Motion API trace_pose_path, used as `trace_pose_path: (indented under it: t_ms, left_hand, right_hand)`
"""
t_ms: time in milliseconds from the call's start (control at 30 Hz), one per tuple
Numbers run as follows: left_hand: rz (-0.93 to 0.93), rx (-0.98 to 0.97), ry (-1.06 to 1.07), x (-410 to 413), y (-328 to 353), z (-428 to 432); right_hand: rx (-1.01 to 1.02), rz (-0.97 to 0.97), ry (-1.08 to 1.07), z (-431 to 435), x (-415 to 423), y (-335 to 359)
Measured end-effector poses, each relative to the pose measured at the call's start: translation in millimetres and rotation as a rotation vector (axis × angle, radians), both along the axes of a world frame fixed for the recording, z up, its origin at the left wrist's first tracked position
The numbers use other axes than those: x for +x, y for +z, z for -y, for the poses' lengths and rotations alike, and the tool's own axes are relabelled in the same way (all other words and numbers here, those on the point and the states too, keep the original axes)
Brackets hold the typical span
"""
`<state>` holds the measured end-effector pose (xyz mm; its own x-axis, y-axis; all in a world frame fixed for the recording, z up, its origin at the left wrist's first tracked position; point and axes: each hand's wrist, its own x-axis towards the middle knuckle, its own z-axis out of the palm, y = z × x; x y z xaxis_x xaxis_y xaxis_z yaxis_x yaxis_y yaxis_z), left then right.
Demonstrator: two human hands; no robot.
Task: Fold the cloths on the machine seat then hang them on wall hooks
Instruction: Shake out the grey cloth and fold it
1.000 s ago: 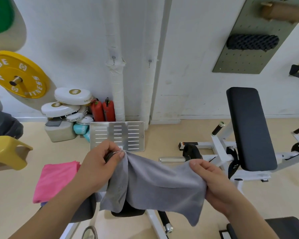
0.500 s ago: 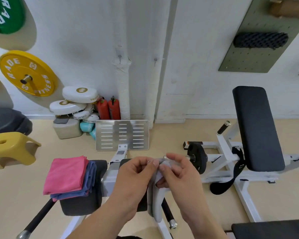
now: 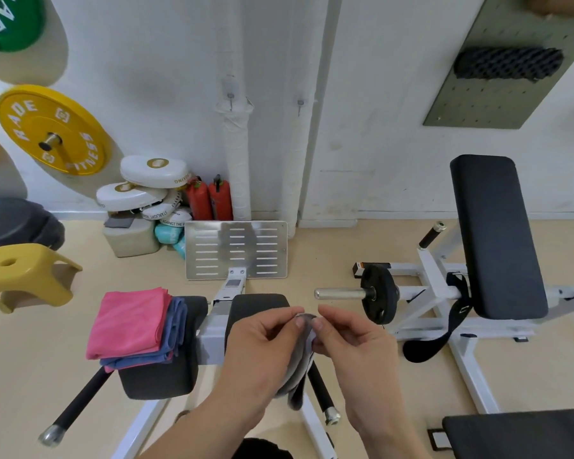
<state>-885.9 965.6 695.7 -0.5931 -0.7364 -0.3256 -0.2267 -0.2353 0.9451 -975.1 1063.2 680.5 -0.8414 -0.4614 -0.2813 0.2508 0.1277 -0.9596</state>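
Observation:
A grey cloth (image 3: 299,369) hangs folded between my hands, its top edges pinched together. My left hand (image 3: 262,352) pinches it from the left and my right hand (image 3: 352,342) from the right, fingertips almost touching. Both hands hover over the machine's right black seat pad (image 3: 256,303). On the left seat pad (image 3: 159,379) lies a stack with a pink cloth (image 3: 126,323) on top of a blue cloth (image 3: 169,332). Two small wall hooks (image 3: 231,97) (image 3: 300,104) sit on the white wall straight ahead, both bare.
A slotted metal footplate (image 3: 236,250) stands ahead of the seat. White pads and red canisters (image 3: 209,200) are piled at the wall. A yellow stool (image 3: 24,273) is at left, a black padded bench (image 3: 497,236) with a weight plate (image 3: 378,298) at right.
One second ago I held the grey cloth spread wide between my hands. I have brought its ends together, so it now hangs doubled and narrow; my view has shifted slightly right.

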Motion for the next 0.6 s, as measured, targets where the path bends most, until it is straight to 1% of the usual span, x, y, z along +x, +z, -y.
trace_pose_path:
  t_ms: [100,167,233,333,467,600]
  left_hand:
    - [-0.03,0.041,0.013,-0.7,4.5,-4.1]
    - [-0.002,-0.033,0.0,-0.5,0.1,-3.6]
    - [0.023,-0.074,-0.021,0.7,-2.6,-4.1]
    - [0.039,-0.081,-0.068,0.3,-1.7,-5.9]
    - [0.008,-0.08,-0.186,-0.4,1.5,-8.5]
    - [0.016,-0.089,-0.225,0.4,0.0,-2.9]
  right_hand:
    - [0.051,-0.129,0.056,1.1,3.2,-0.3]
    - [0.063,-0.181,0.088,1.9,4.4,0.7]
    - [0.058,-0.202,0.108,2.0,4.3,2.0]
    - [0.048,-0.241,0.128,0.3,3.6,5.9]
    - [0.062,-0.3,0.151,-5.5,1.4,8.8]
    - [0.059,-0.338,0.219,-8.6,1.7,11.0]
